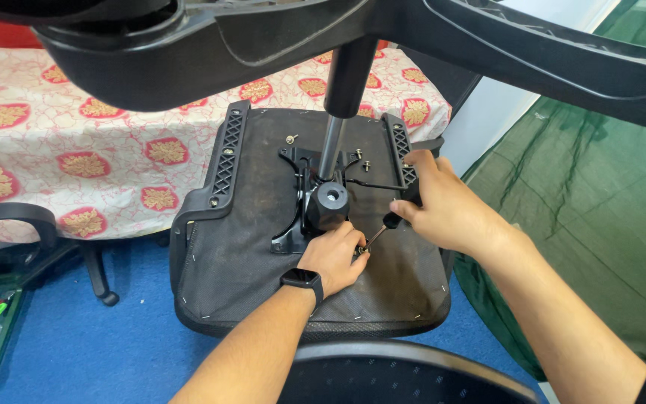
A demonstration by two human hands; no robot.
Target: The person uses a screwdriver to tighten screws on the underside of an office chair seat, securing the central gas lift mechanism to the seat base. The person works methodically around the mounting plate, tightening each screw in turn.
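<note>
An office chair seat point(248, 254) lies upside down, its dark fabric underside facing me. A black metal tilt mechanism point(321, 206) sits bolted at its middle, with a gas cylinder point(332, 146) rising from it toward the chair base point(188, 52) overhead. My left hand point(334, 258), with a black watch on the wrist, rests at the mechanism's near corner and pinches the tip end of a screwdriver point(379, 233). My right hand point(443, 206) grips the screwdriver's black handle from the right. Loose bolts point(291, 138) stand on the seat near the far edge.
A table with a white and red patterned cloth point(76, 150) stands behind the seat. A second chair's armrest and leg point(31, 224) are at the left over blue floor. A green sheet point(585, 209) lies at the right. A black curved chair part point(398, 374) sits nearest me.
</note>
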